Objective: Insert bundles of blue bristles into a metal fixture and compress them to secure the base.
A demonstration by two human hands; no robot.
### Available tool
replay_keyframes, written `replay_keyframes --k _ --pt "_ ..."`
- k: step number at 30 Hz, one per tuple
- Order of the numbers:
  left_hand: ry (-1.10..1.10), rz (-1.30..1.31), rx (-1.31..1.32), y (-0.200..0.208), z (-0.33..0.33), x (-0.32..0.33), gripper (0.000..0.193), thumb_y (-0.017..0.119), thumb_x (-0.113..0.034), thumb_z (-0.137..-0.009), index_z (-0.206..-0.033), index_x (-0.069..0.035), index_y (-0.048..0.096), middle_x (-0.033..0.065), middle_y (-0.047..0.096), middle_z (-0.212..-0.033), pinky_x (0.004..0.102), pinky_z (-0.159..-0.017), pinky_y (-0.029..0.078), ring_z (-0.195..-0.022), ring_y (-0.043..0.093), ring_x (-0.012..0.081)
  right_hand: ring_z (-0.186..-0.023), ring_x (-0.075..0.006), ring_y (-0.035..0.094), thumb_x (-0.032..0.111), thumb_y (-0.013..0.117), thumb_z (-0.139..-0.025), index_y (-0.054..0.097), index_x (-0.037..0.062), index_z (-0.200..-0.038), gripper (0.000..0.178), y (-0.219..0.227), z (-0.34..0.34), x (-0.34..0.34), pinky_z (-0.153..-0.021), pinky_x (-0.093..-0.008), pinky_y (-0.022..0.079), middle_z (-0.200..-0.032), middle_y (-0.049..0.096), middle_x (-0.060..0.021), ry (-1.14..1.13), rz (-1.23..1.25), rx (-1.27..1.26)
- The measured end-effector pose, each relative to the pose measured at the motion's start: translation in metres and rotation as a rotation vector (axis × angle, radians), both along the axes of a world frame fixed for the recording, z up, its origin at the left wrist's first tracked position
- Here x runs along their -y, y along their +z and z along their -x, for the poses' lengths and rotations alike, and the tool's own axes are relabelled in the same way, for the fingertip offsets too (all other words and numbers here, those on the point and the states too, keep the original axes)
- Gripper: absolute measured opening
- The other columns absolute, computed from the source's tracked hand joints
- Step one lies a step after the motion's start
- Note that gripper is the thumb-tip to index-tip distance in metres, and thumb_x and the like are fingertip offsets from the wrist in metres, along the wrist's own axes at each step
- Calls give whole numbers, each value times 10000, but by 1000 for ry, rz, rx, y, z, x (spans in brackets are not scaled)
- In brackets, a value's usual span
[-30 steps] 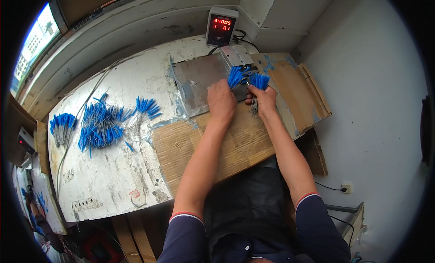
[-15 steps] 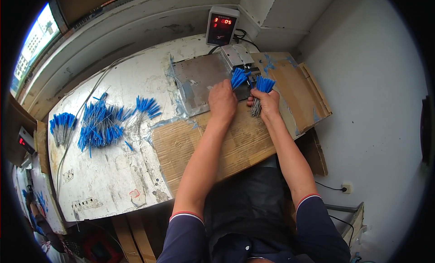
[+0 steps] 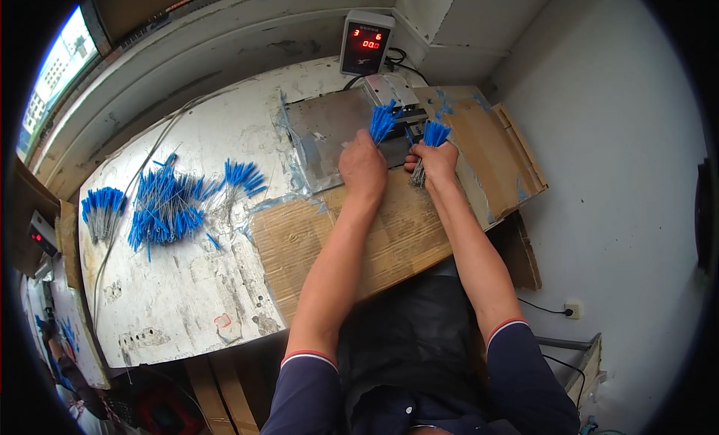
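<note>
My left hand (image 3: 363, 167) is closed round a bundle of thin wires with blue ends (image 3: 384, 122), the blue ends fanning out past its fingers. To its right, my right hand (image 3: 439, 161) grips a second bundle of blue-ended wires (image 3: 436, 134), the bare grey wires sticking out below the fist. Both hands are over the metal plate's right side, in front of a small grey machine (image 3: 390, 92). A slim blue piece (image 3: 410, 135) shows between the two bundles; whether fingers hold it I cannot tell.
On the white worktop (image 3: 180, 300) to the left lie a large loose pile of blue-ended wires (image 3: 166, 206) and smaller bunches (image 3: 104, 206). A red digital display box (image 3: 367, 44) stands behind the machine. Cardboard (image 3: 359, 240) covers the near edge. A wall (image 3: 614, 173) rises at right.
My left hand and its bundle have shifted slightly left and away from the machine. The right hand has moved slightly up and left. The red figures on the display have changed.
</note>
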State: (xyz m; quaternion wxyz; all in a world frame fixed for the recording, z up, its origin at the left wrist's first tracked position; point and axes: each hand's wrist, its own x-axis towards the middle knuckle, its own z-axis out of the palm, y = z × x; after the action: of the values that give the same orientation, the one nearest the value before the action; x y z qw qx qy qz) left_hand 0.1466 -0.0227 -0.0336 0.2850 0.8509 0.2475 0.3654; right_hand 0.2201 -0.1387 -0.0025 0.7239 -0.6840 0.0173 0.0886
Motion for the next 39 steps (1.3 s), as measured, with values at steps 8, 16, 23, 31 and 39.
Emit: replay_keyframes --k 8,16,23,31,39 --pt "43 32 93 6 3 2 237 689 -42 -800 -1017 -51 594 181 656 -936 497 -759 498 -886 637 382 -545 -242 670 -99 647 -795 569 -20 -856 127 -1 -8 -8 -436 -368 579 -733 653 -142 -33 65 -23" --pt "-34 -33 161 5 1 -2 257 677 -39 -787 -1029 -30 592 170 657 -934 491 -800 490 -914 621 382 -585 -257 677 -21 669 -843 626 -40 -898 71 2 -4 -8 -492 -388 584 -758 666 -145 -75 -186 -145" --pt "-172 4 -6 4 1 -2 266 649 -38 -765 -1017 -17 566 180 666 -888 501 -792 499 -889 631 382 -659 -243 682 -1 716 -839 641 -25 -937 126 -11 4 2 -531 -378 604 -819 672 -131 1 -226 -65" --pt "-171 -11 5 2 0 -2 200 650 -49 -775 -955 -21 567 176 665 -864 496 -764 505 -858 633 374 -601 -201 665 9 747 -840 644 -14 -923 134 -6 5 10 -505 -340 593 -768 666 -102 57 -143 -41" --pt "-182 -41 -17 3 -1 0 191 607 -27 -772 -961 -15 576 179 673 -863 487 -768 514 -857 640 368 -536 -185 646 10 742 -823 650 -28 -778 110 -1 7 17 -455 -314 563 -700 661 -106 114 -153 -44"
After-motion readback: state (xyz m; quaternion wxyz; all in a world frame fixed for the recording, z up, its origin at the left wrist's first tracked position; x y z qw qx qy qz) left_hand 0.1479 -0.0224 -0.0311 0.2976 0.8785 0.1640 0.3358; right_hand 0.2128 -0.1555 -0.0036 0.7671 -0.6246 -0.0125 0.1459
